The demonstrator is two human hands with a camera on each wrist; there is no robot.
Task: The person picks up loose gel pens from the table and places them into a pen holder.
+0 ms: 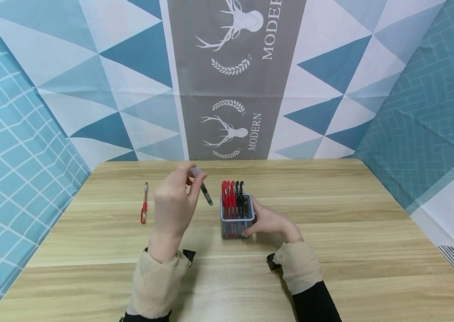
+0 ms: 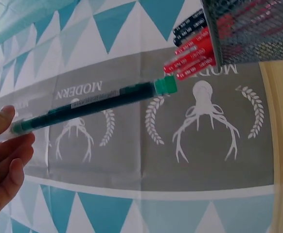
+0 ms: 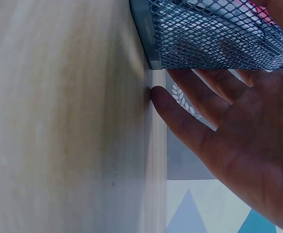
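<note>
My left hand is raised over the table left of the pen holder, pinching a pen by its pale end between thumb and fingers. The pen has a dark barrel and a green tip end, which slants down toward the holder in the head view. My right hand grips the mesh pen holder from its right side, thumb at the near corner and fingers behind. Several red pens and black pens stand upright in the holder. In the right wrist view, the holder's base sits at the tabletop.
A red pen with a clear barrel lies alone on the wooden table, left of my left hand. Behind the table hangs a patterned cloth with deer heads and triangles; blue tiled cloth borders the left side.
</note>
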